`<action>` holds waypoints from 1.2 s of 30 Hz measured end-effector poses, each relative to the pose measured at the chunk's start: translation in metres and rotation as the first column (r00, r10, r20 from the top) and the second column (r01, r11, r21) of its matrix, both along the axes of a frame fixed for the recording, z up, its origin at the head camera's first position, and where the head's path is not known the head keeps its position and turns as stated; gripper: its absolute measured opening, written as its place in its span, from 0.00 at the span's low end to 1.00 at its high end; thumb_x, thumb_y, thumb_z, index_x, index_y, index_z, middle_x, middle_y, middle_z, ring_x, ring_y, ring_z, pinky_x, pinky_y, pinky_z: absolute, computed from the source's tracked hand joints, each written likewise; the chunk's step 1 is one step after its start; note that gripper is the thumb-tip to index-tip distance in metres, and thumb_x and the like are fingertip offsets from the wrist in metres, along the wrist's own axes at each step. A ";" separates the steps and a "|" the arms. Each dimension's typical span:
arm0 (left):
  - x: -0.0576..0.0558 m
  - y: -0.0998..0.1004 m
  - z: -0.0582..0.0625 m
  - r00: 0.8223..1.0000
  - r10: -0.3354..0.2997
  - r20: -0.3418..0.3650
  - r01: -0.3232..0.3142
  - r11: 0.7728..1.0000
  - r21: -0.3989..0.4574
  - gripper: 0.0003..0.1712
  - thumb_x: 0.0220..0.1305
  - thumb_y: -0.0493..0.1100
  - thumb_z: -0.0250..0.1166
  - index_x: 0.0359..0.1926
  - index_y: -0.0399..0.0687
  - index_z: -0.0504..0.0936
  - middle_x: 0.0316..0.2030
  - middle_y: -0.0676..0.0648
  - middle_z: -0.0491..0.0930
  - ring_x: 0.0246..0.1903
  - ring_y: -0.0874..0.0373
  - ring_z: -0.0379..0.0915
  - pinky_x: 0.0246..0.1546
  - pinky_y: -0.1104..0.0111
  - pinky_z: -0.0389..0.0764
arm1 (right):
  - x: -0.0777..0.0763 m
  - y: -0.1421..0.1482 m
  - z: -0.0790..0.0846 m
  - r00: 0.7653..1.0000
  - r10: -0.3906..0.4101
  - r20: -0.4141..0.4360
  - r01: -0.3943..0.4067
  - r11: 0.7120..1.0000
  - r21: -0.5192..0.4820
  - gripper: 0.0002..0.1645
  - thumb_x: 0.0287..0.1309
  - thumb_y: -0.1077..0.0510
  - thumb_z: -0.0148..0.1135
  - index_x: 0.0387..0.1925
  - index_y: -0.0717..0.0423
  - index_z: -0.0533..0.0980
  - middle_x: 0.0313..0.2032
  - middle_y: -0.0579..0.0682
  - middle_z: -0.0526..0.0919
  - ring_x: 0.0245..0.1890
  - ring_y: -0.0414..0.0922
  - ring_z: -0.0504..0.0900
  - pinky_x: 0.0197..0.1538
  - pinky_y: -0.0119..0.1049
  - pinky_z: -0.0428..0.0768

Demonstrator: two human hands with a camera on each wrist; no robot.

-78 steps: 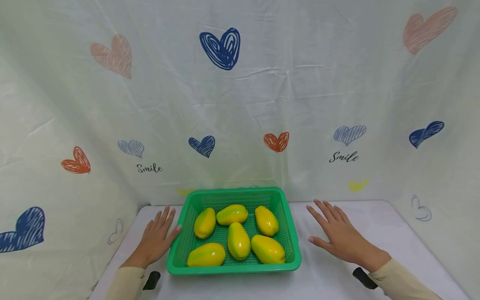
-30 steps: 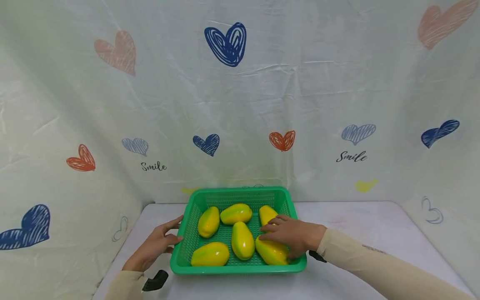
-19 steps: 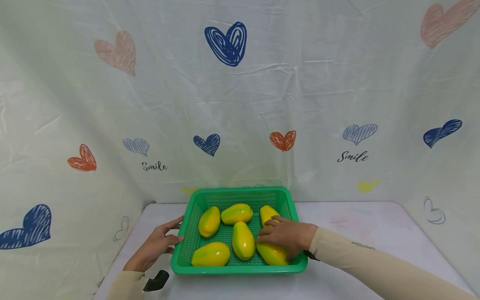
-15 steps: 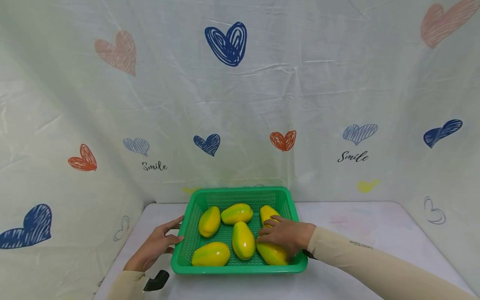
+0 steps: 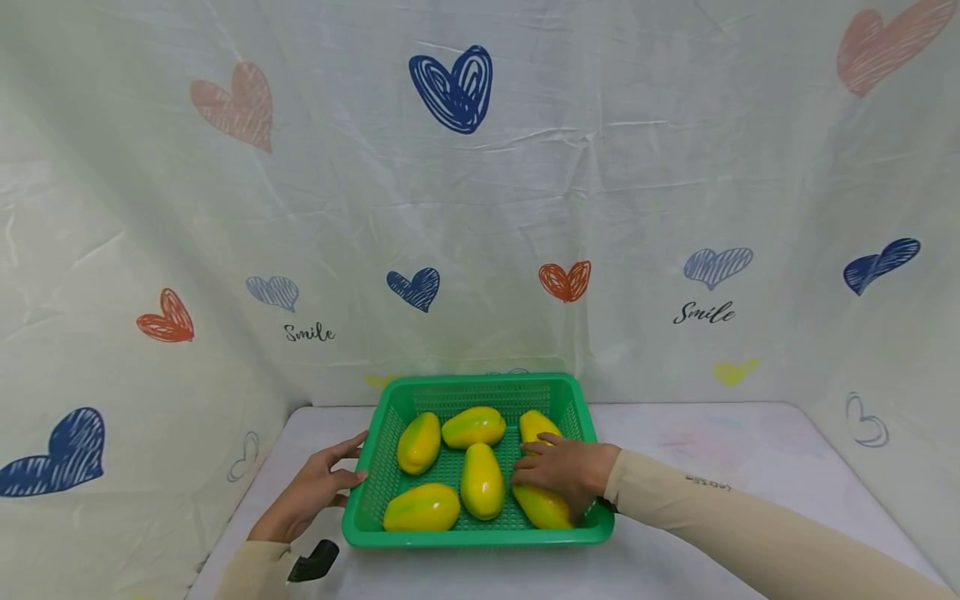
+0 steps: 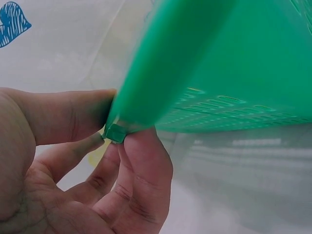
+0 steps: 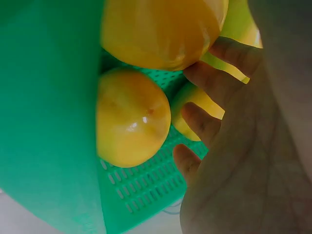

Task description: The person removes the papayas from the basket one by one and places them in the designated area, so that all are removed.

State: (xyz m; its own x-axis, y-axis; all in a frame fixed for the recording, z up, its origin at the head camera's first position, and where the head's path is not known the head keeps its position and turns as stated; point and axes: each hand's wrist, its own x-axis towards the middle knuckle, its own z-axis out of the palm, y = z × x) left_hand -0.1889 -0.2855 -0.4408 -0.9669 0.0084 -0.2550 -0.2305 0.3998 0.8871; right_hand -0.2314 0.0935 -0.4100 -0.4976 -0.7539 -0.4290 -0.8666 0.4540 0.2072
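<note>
1. The green basket (image 5: 480,540) sits at the lower centre of the head view on the white worktop (image 5: 750,467), with six yellow fruits inside it.
2. The left hand (image 5: 300,500), left of the basket, pinches its rim; the left wrist view shows the fingers nearly together, with only the rim between them.
3. The right hand (image 5: 566,473) lies over the lower-right fruit (image 5: 546,510), fingers curled round it and parted by its width. Part of the grip is hidden, so how firm it is cannot be told.
4. Both hands were spread out at either side of the basket a couple of seconds ago; now each has a hold. In the last half-second the middle fruit (image 5: 482,487) has shifted slightly left.
5. For the work in hand, this seems to mean that the reach is done and the basket is being steadied, while no fruit is out yet.
6. The upper-right fruit (image 5: 534,423) is partly covered by the right fingers. The upper-left fruit (image 5: 419,443), upper-middle fruit (image 5: 474,427) and lower-left fruit (image 5: 422,507) lie apart from both hands.
</note>
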 end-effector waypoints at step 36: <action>0.000 0.002 -0.001 0.999 0.037 0.025 -0.037 0.999 0.009 0.41 0.72 0.32 0.63 0.81 0.37 0.59 0.66 0.29 0.68 0.39 0.51 0.80 0.40 0.58 0.86 | 0.004 0.073 0.037 0.997 -0.029 0.067 0.062 0.820 -0.569 0.52 0.49 0.47 0.83 0.75 0.46 0.70 0.73 0.51 0.69 0.70 0.55 0.67 0.70 0.58 0.73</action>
